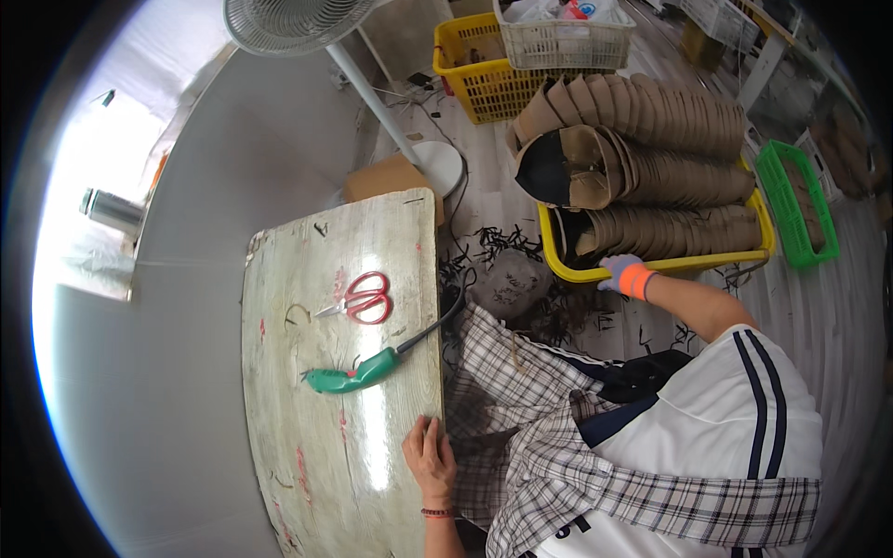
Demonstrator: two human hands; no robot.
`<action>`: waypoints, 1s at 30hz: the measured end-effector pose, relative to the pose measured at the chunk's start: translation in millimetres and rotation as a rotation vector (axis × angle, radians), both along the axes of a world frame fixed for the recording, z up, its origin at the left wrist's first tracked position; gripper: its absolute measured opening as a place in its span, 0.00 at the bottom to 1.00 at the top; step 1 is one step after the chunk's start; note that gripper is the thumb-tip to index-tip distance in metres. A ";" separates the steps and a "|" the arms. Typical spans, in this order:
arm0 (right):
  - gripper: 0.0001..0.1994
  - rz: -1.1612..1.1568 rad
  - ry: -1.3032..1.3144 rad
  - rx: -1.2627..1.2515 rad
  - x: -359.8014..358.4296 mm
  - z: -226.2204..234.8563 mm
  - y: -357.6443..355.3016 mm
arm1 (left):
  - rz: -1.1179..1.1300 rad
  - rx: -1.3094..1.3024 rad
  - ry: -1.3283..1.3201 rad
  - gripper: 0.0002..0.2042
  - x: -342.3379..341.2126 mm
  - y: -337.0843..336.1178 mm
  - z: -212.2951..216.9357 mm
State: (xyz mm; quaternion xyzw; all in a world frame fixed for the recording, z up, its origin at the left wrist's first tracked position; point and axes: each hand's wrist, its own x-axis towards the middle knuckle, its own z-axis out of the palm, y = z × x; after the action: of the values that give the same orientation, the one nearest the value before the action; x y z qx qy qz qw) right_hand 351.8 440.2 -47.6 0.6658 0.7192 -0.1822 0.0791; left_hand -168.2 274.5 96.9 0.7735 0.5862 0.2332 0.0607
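My bare left hand (431,462) rests at the right edge of the worn wooden table (316,446), fingers stretched out, holding nothing. A beaded bracelet circles its wrist. My right hand (621,275), in a pale purple glove with an orange cuff, reaches out to the yellow basket (569,272) and closes over its near rim; some fingertips are hard to see. Packed in that basket are several rows of nested brown curved pieces (665,228) that look like shoe uppers, some with black parts. On the table lie red-handled scissors (369,299) and a green corded hand cutter (358,374).
Black scraps (498,244) litter the floor around a grey rounded object (512,282). A white standing fan (435,167) and a cardboard box (383,179) stand beyond the table. Farther back are another yellow basket (476,91), a white crate (566,48) and a green basket (791,200).
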 end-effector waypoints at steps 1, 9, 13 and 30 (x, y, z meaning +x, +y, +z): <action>0.28 0.020 0.043 -0.033 -8.3 1.0 7.9 | -0.002 -0.006 0.005 0.18 -1.9 -3.1 -1.2; 0.12 0.039 0.070 -0.033 -61.2 -11.6 28.5 | -0.009 -0.063 0.059 0.20 -4.3 -11.0 4.0; 0.10 0.041 0.045 -0.017 -68.7 0.4 35.9 | -0.022 -0.068 0.064 0.21 -8.9 -9.5 3.5; 0.12 0.224 0.042 -0.260 -88.0 13.9 -40.5 | -0.024 -0.628 -1.409 0.20 254.9 267.6 3.4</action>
State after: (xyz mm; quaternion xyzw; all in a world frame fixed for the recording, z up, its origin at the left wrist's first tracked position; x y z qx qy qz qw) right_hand 263.8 399.6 -33.7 0.5616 0.7608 -0.2779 0.1693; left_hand 86.7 542.1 100.3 0.3955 0.4392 0.4928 0.6387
